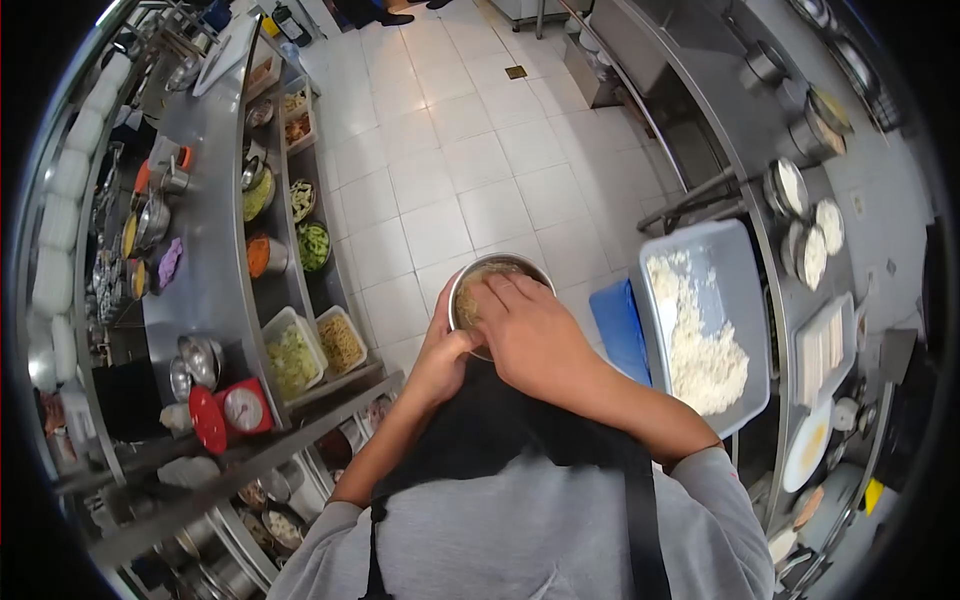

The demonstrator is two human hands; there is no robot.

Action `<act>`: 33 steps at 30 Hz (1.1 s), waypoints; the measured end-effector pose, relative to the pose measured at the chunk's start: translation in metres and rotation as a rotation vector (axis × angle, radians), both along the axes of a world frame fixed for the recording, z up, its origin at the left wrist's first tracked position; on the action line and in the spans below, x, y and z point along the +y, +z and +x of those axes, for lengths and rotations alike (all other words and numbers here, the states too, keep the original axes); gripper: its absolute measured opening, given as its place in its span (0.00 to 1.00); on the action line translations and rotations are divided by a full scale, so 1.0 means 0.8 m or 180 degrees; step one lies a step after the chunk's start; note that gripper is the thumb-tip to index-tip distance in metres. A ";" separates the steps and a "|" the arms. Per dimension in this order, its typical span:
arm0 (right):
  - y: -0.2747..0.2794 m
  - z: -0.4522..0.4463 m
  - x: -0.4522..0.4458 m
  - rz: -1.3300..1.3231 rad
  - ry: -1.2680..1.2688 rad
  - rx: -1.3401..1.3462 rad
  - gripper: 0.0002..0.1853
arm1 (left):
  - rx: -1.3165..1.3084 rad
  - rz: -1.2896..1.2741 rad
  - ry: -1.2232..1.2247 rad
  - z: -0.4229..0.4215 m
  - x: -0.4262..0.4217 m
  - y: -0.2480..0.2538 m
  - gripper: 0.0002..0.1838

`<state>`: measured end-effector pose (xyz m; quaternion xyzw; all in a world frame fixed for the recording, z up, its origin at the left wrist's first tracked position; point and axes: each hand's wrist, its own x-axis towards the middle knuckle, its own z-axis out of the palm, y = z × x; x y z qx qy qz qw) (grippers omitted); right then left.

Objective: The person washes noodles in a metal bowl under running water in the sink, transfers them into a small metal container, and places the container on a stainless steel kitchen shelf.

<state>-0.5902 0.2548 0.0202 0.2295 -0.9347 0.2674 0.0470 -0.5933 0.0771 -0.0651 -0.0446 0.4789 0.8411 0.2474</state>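
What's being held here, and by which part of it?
A metal bowl, held at the left side of its outer wall by the left hand. The right hand reaches inside; whether it grips any contents cannot be told.

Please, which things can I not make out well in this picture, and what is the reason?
- Head view: much of the contents of the metal bowl, covered by the right hand.
- Head view: the reading on the red scale, too small.
- Head view: another person, mostly cut off by the top edge.
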 end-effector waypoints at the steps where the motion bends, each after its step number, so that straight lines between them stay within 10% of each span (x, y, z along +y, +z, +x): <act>1: -0.007 -0.028 0.001 0.0039 0.0061 -0.0054 0.23 | -0.0025 0.0058 -0.0058 -0.034 0.003 -0.007 0.50; 18: -0.007 -0.461 0.154 0.0348 -0.0794 -0.0820 0.19 | 0.0142 -0.0230 -0.1031 -0.490 0.161 -0.001 0.47; 33: 0.012 -0.676 0.430 -0.1515 -0.2116 -0.0544 0.10 | -0.0040 -0.0233 -0.1391 -0.755 0.413 0.030 0.48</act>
